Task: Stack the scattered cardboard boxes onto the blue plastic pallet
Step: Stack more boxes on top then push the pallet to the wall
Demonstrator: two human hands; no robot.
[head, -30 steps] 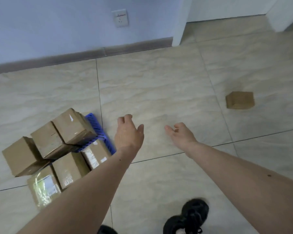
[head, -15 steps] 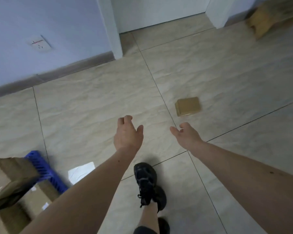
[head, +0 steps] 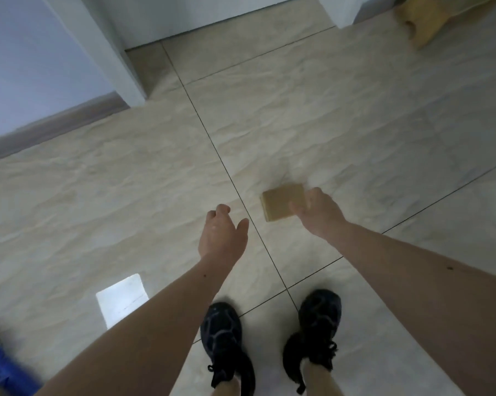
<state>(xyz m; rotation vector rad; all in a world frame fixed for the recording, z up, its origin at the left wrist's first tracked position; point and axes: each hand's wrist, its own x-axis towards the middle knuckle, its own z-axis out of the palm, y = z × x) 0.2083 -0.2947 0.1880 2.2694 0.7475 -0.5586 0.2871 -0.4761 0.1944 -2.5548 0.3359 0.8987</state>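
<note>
Pale floor tiles [head: 127, 195] are lying bare around a small cardboard box [head: 281, 202]; the right hand [head: 319, 214] is overlapping its right edge, fingers spread, grip unclear. Left hand [head: 222, 237] is hovering loosely curled and empty above black shoes [head: 224, 335], with a blue pallet corner [head: 1, 375] at lower left and another box [head: 429, 15] far off.

Glossy beige marble-look tile floor [head: 127, 195] with thin dark grout lines. A small flat brown cardboard box [head: 279, 202] lies on it, two black lace-up shoes [head: 222, 338] stand close by, and a blurry tan cardboard box [head: 424, 21] is well apart, by the far wall.
</note>
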